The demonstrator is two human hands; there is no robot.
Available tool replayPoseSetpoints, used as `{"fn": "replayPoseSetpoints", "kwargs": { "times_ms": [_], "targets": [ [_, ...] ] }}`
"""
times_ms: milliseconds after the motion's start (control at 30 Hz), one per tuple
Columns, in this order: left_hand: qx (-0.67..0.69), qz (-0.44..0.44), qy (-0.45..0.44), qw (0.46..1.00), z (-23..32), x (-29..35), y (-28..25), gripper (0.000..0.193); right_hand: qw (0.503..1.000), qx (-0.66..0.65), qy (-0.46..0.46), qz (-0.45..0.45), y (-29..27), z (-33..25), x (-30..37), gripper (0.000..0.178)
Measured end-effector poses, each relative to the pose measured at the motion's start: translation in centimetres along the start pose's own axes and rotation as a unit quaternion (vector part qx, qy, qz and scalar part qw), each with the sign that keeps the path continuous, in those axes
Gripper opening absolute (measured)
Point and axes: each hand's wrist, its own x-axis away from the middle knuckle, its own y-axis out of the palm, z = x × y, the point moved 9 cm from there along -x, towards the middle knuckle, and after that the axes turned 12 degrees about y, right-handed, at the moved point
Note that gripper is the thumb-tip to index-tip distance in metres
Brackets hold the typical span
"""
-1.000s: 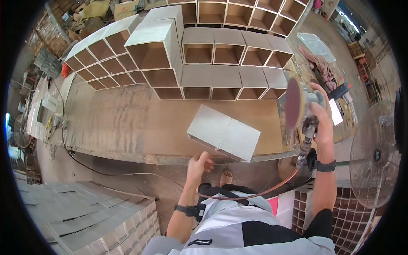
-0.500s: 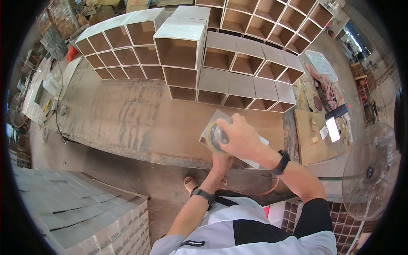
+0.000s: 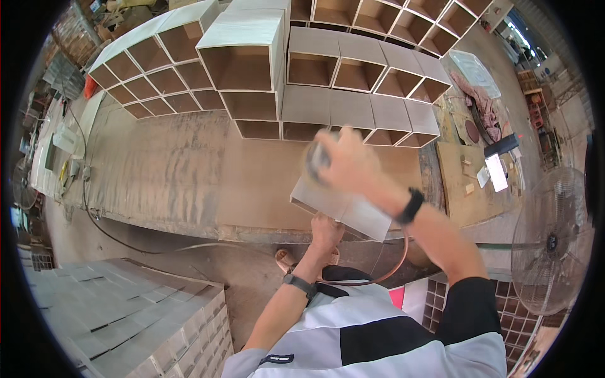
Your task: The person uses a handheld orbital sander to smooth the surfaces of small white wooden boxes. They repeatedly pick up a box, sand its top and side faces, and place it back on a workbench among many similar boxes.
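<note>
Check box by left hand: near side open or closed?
Open: the box shows a brown hollow inside its near rim, beside the left hand.

One head-worn, wide fisheye view looks steeply down from the near side of the table (image 3: 151,179), facing across it, near above the hands (image 3: 327,232), also taking in floor (image 3: 242,274) before the table.
</note>
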Motion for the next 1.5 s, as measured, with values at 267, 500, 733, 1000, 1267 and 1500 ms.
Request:
{"fn": "replayPoseSetpoints", "kwargs": {
  "times_ms": [267,500,733,1000,1267,1500],
  "targets": [
    [0.044,0.105,-0.015,0.993,0.9,-0.6,-1.9,0.026,0.997,0.014,-0.056,-0.056,0.0,0.9,6.7,0.049],
    [0.016,0.026,0.033,0.999,-0.2,0.0,-0.4,0.027,0.997,0.005,-0.068,-0.045,-2.4,2.5,11.8,0.048],
    [-0.091,-0.02,0.11,0.99,1.2,-0.6,-0.1,0.031,1.0,0.022,0.015,0.016,-3.7,7.3,11.1,0.044],
    [-0.109,-0.05,0.067,0.991,0.9,-0.4,0.0,0.032,0.996,0.041,0.077,0.016,-4.4,9.3,10.4,0.043],
    [-0.096,-0.056,0.062,0.992,0.5,-0.1,0.5,0.031,0.995,0.045,0.087,0.028,-5.1,13.2,9.9,0.047],
    [-0.082,0.004,0.013,0.997,1.0,0.2,0.6,0.027,0.916,-0.212,0.247,0.236,-11.0,23.9,13.5,0.053]
  ]
}}
